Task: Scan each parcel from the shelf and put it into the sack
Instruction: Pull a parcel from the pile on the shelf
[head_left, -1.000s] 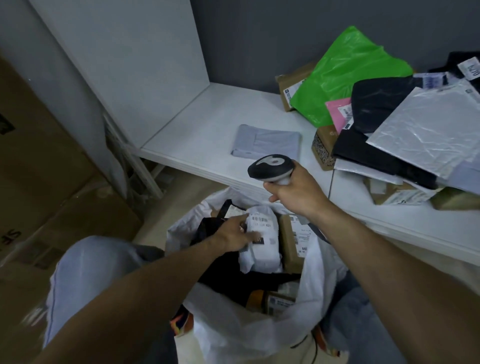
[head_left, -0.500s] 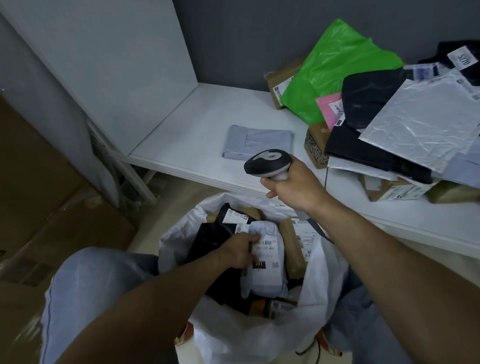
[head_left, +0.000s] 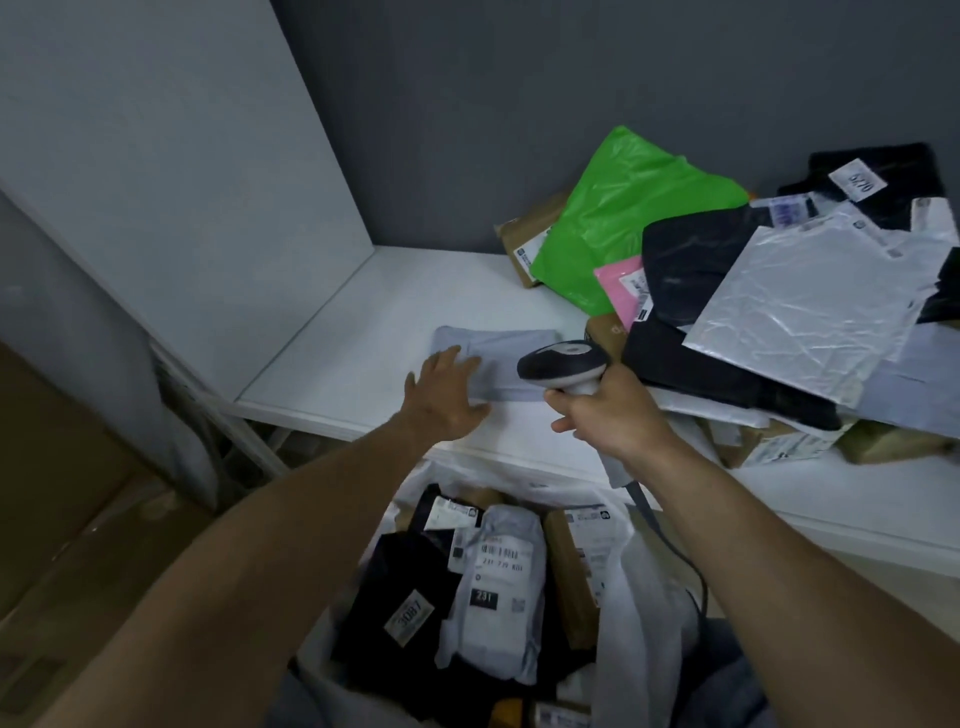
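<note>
- Two hands of mine are out over the white shelf board (head_left: 363, 322), both reaching past its front edge.
- My left hand (head_left: 447, 395) is open, fingers straight and spread. Its fingertips lie on the left end of a flat pale grey plastic mailer (head_left: 511, 343), and the palm is above the bare board near the front edge.
- That grey mailer lies flat on the shelf, close to the front edge and left of the heap, apart from the other parcels.
- My right hand (head_left: 608, 415) has its fingers curled tight round the pale handle of a black-and-grey handheld barcode scanner (head_left: 561, 364). The scanner's head points left, over the right end of the grey mailer.
- A dark cable (head_left: 675, 561) runs down from the handle, past the front edge and across the sack.
- Toward the right end and back edge of the shelf is the heap: a bright green plastic bag (head_left: 623, 218) leaning on a brown cardboard box (head_left: 524, 239), a pink mailer (head_left: 618, 286), a black plastic bag (head_left: 691, 260) and a crinkled silver mailer (head_left: 810, 312) on top.
- Below the front edge, between my knees, the white plastic sack (head_left: 639, 623) stands open.
- Inside it a whitish padded parcel with a label marked 231 (head_left: 493, 587) lies in the middle, touching a black bag with a tan tag (head_left: 395, 587) on its left and a brown carton (head_left: 571, 571) on its right.
</note>
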